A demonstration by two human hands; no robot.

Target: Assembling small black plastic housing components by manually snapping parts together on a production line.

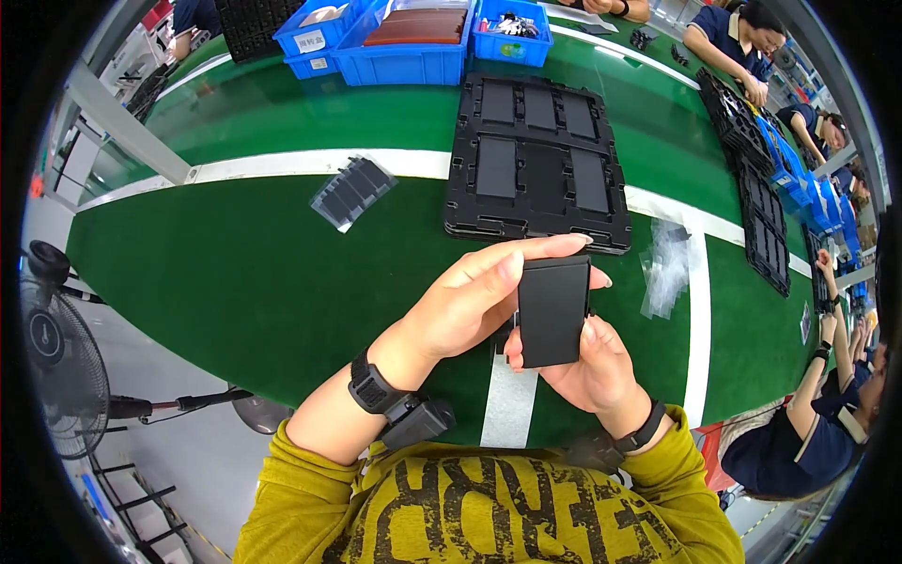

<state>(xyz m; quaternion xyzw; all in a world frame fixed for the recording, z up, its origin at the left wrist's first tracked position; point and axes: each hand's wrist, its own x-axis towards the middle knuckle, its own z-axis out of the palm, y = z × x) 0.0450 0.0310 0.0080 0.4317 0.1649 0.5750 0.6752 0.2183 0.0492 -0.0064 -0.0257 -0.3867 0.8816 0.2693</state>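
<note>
A flat black rectangular block is held upright between my two hands, its broad face toward me. My left hand grips its upper left edge, the thumb at the corner and the fingers stretched behind the top. Lower down, my right hand pinches the block's right side and bottom, thumb along the edge. Just beyond lies a black plastic tray with several recesses, some of them holding dark flat pieces. What kind of part the block is, I cannot make out.
Left of the tray lies a clear sheet with dark strips; to its right, a pile of clear film. Blue bins stand at the back. A fan is at the left. Co-workers sit along the right, beside more black trays.
</note>
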